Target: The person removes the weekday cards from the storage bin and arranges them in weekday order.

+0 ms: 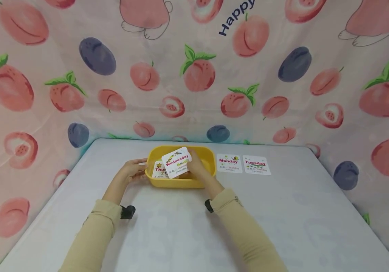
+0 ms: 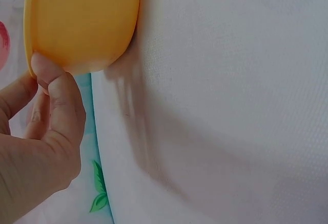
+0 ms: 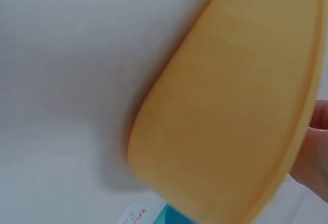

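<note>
A yellow plastic basket (image 1: 177,183) stands near the back of the table. My left hand (image 1: 131,172) pinches its left rim between thumb and fingers, as the left wrist view shows with the hand (image 2: 51,106) at the basket's (image 2: 87,24) edge. Over the basket, my right hand (image 1: 196,164) holds a white "Wednesday" card (image 1: 176,162) by its right side, tilted. Below it, a card starting "Thur" (image 1: 158,170) lies inside the basket, partly covered. In the right wrist view, the basket wall (image 3: 220,106) hides most of the right hand (image 3: 312,157).
To the right of the basket, a "Monday" card (image 1: 229,163) and a "Tuesday" card (image 1: 256,165) lie side by side on the white table (image 1: 167,230). A fruit-patterned cloth (image 1: 194,109) hangs behind the table's back edge.
</note>
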Available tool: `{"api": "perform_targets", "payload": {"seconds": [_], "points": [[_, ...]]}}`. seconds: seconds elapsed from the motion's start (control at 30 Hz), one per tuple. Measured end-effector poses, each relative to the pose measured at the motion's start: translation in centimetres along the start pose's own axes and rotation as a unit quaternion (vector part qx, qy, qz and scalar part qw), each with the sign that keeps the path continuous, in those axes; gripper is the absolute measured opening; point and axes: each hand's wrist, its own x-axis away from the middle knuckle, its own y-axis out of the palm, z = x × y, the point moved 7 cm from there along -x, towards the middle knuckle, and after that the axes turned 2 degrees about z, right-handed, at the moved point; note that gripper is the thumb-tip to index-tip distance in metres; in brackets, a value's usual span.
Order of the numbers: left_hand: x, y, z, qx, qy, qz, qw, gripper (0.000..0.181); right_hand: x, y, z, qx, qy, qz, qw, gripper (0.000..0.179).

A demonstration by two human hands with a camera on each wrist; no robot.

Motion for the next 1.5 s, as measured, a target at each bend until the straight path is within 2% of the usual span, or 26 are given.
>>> {"api": "perform_targets", "payload": {"seconds": [0.13, 0.3, 0.43, 0.53, 0.63, 0.97, 1.27, 1.5], "points": [[-0.4, -0.1, -0.6, -0.006, -0.005, 0.003, 1.0, 0.051, 0.4, -0.7, 0.3, -0.013, 0.006, -0.006, 0.9999, 0.058], [-0.5, 0.1, -0.9, -0.001, -0.008, 0.004, 1.0, 0.051, 1.0, -2.2, 0.5, -0.008, -0.002, 0.006, 0.9999, 0.055], [-0.4, 0.1, -0.7, 0.002, -0.005, 0.001, 1.0, 0.052, 1.6, -3.5, -0.3, 0.017, -0.038, 0.015, 0.999, 0.056], [-0.2, 0.0, -0.8, 0.005, -0.006, 0.003, 1.0, 0.052, 2.3, -4.5, -0.9, 0.056, -0.067, 0.027, 0.9958, 0.064], [-0.1, 0.0, -0.8, 0.007, -0.002, 0.0, 1.0, 0.052, 2.8, -5.5, -1.1, 0.086, -0.075, 0.04, 0.9926, 0.073], [0.1, 0.6, -0.6, 0.005, 0.001, -0.007, 1.0, 0.052, 3.6, -8.7, -0.4, 0.118, -0.053, 0.059, 0.9899, 0.088], [0.1, 0.6, -0.3, 0.003, 0.005, -0.013, 0.9999, 0.052, 3.8, -12.8, 1.4, 0.104, -0.045, 0.071, 0.991, 0.083], [0.2, 0.2, 0.1, 0.005, 0.017, -0.016, 0.9997, 0.054, 3.5, -15.4, 3.3, 0.108, -0.034, 0.085, 0.9899, 0.086]]}}
